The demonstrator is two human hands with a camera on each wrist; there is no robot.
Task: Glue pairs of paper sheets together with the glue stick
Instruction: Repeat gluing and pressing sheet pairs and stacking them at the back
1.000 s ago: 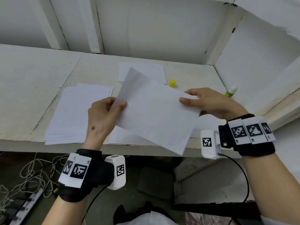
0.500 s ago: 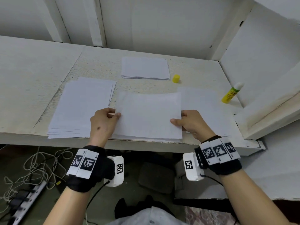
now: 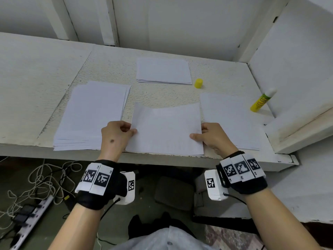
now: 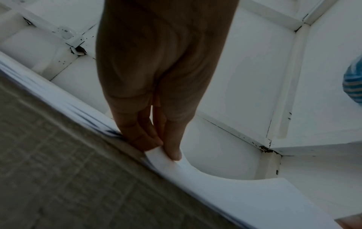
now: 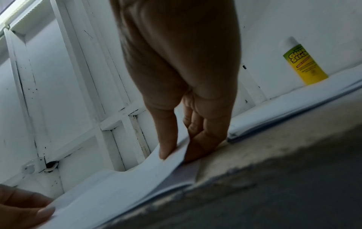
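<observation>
Your surface (image 3: 45, 73) carries everything here, with no container on it. To the outside of your left hand (image 3: 116, 135) lies the biggest stack of sheets (image 3: 93, 114), squared loosely, its near edge at the lip of the surface. Between your hands sits the sheet pair (image 3: 165, 130): your left hand pinches its left edge, thumb on top and fingers curled under, and your right hand (image 3: 213, 136) pinches the right edge the same way, so the top sheet bows up along both sides and sags in the middle. To the outside of your right hand lies a thinner stack (image 3: 228, 120). Well beyond your hands, a small stack (image 3: 163, 71) rests toward the back wall. Far past your right hand the glue stick (image 3: 262, 101) stands uncapped, leaning at the side wall. Its yellow cap (image 3: 198, 83) stands alone just beside the small stack.
</observation>
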